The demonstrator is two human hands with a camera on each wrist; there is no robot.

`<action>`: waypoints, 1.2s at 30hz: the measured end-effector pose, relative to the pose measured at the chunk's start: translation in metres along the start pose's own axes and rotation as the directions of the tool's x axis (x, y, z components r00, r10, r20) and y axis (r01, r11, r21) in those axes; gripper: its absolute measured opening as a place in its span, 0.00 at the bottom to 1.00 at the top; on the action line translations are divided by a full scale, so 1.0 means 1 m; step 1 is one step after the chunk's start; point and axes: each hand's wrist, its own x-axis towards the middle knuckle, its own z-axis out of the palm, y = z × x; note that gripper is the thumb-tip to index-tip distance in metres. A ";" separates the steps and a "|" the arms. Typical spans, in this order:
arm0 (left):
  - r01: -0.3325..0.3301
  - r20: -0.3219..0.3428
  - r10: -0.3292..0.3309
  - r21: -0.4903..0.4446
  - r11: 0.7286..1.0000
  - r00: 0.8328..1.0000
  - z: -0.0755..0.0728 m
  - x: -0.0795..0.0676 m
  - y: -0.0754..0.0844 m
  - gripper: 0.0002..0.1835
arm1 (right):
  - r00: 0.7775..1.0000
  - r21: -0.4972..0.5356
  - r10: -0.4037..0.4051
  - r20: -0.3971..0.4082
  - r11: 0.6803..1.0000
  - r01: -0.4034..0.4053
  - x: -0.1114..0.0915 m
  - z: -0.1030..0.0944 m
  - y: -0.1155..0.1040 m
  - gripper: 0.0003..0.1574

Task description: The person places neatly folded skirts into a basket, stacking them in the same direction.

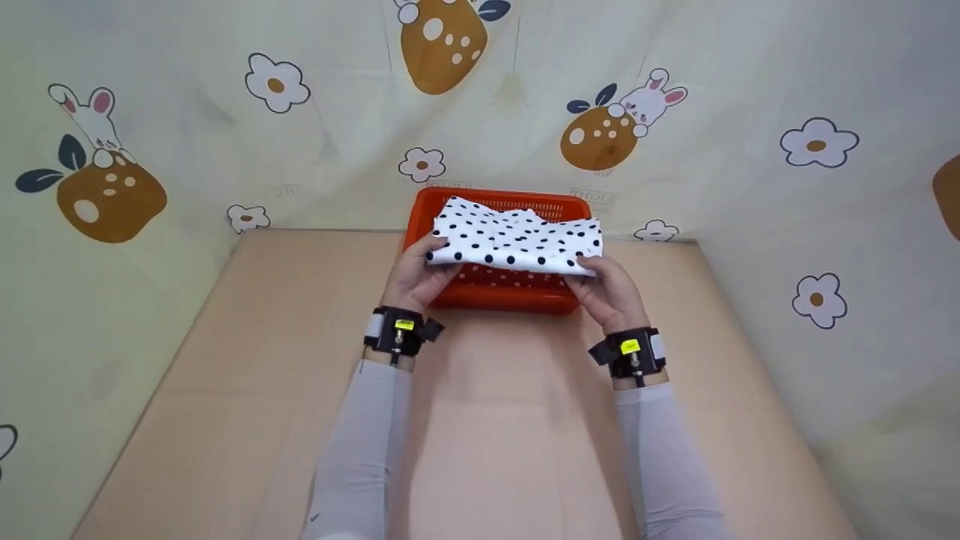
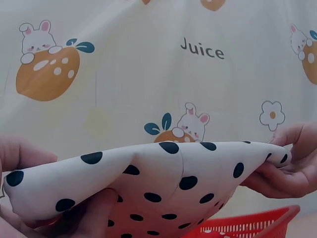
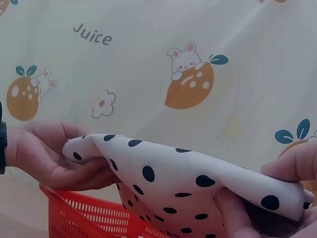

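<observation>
A white cloth with black dots (image 1: 517,240) is held up by its near edge over a red plastic basket (image 1: 510,300). My left hand (image 1: 416,277) pinches the cloth's left corner, thumb on top and fingers beneath. At the right corner, my right hand (image 1: 611,292) grips in the same way. Both wrist views show the edge of the dotted cloth (image 2: 168,163) sagging between the hands, with the rest hanging down. Much of the basket's inside is hidden behind the cloth; white spots show on red below it, too small to tell what they are.
The basket stands at the back of a table with a pale peach cover (image 1: 510,435). Behind and at both sides hangs a cream curtain (image 1: 345,150) printed with rabbits, fruit and flowers. Black camera straps (image 1: 397,330) circle both wrists.
</observation>
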 end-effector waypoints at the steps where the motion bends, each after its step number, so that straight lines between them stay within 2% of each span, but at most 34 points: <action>1: -0.011 0.006 0.011 0.036 0.999 1.000 -0.002 0.000 0.000 0.33 | 1.000 -0.055 -0.006 -0.003 0.998 0.006 0.001 -0.001 0.001 0.46; 4: -0.061 0.056 0.052 0.179 0.982 0.997 -0.007 0.003 0.002 0.35 | 0.999 -0.247 -0.050 -0.009 0.968 0.046 0.008 -0.004 0.004 0.46; 7: -0.110 0.081 0.089 0.308 0.945 0.993 -0.011 0.006 0.003 0.37 | 0.994 -0.408 -0.105 -0.020 0.909 0.087 0.013 -0.005 0.006 0.47; 11: -0.143 0.060 0.130 0.472 0.870 0.990 -0.012 0.007 0.001 0.38 | 0.985 -0.553 -0.166 -0.040 0.825 0.116 0.016 -0.007 0.009 0.46; 13: -0.152 0.045 0.153 0.544 0.825 0.987 -0.012 0.007 0.001 0.38 | 0.979 -0.626 -0.198 -0.051 0.770 0.123 0.016 -0.007 0.010 0.44; 16: -0.178 0.041 0.199 0.644 0.744 0.979 -0.008 0.006 0.002 0.38 | 0.964 -0.731 -0.261 -0.054 0.668 0.140 0.016 -0.005 0.011 0.40; 19: -0.192 0.034 0.254 0.753 0.630 0.967 -0.004 0.006 0.002 0.38 | 0.939 -0.819 -0.338 -0.056 0.553 0.150 0.018 -0.002 0.013 0.36; 21: -0.179 0.015 0.290 0.816 0.549 0.957 -0.001 0.006 0.000 0.37 | 0.924 -0.859 -0.378 -0.051 0.489 0.153 0.019 0.000 0.015 0.34; 24: -0.145 -0.013 0.325 0.877 0.459 0.946 0.002 0.007 -0.002 0.37 | 0.907 -0.898 -0.419 -0.039 0.413 0.152 0.020 0.002 0.018 0.32; 26: -0.136 -0.022 0.351 0.898 0.419 0.936 0.003 0.007 -0.003 0.36 | 0.897 -0.915 -0.440 -0.036 0.376 0.148 0.020 0.003 0.020 0.31; 28: -0.135 -0.031 0.402 0.916 0.378 0.915 0.003 0.007 -0.003 0.36 | 0.879 -0.931 -0.476 -0.039 0.337 0.141 0.020 0.003 0.020 0.32; 30: -0.138 -0.045 0.468 0.926 0.350 0.882 0.003 0.006 -0.001 0.37 | 0.850 -0.943 -0.526 -0.043 0.303 0.140 0.019 0.003 0.020 0.34; 32: -0.132 -0.079 0.534 0.929 0.345 0.842 0.003 0.004 0.002 0.36 | 0.813 -0.952 -0.579 -0.058 0.277 0.129 0.018 0.002 0.017 0.37; 34: -0.135 -0.106 0.577 0.923 0.359 0.810 0.003 0.003 0.005 0.35 | 0.783 -0.955 -0.619 -0.070 0.268 0.126 0.017 -0.001 0.014 0.39; 36: -0.141 -0.125 0.589 0.912 0.384 0.798 0.003 0.002 0.007 0.33 | 0.764 -0.957 -0.640 -0.085 0.266 0.117 0.016 -0.003 0.010 0.38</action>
